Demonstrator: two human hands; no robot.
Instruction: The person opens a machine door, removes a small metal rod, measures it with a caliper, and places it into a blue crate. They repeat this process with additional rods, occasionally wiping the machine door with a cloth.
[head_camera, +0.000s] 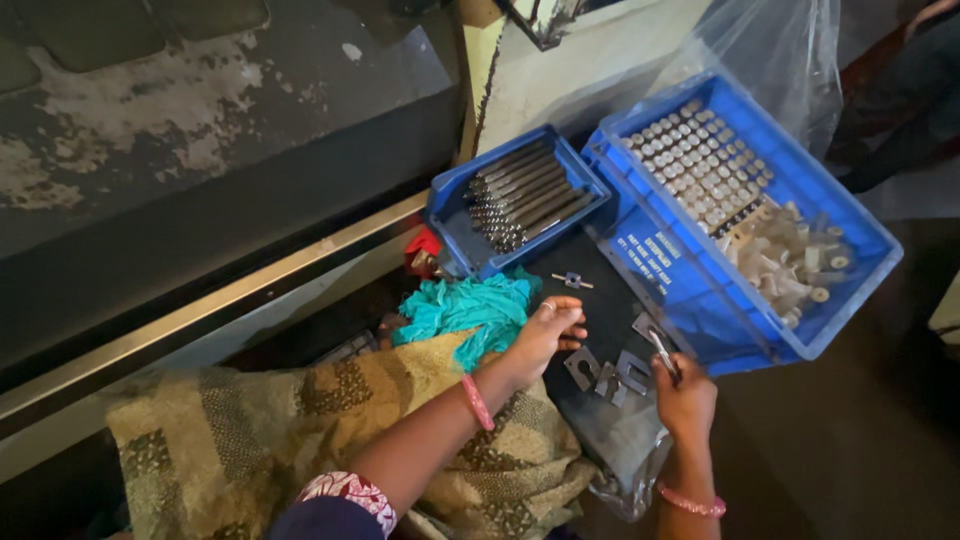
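Now, the right hand (684, 396) is closed around a slim metal pin (662, 350), gripping its lower end; the pin's long axis runs up and to the left, out of the fist toward the flat plates (608, 374). Those plates, small grey notched pieces, lie on the dark sheet (590, 300) just to the left of that hand, almost touching the pin's tip. The left hand (548, 335) sits on the other side of them, fingers loosely curled and apart, holding nothing I can make out, its fingertips just beside the nearest plate. So the plates lie between the two hands, the right one nearer by way of the pin. Farther up the sheet, a small cross-shaped part (572, 281) lies alone. Beyond are a small bin (452, 215) of long rods and a big bin (850, 290) of pegs; a teal rag (462, 308) sits left.
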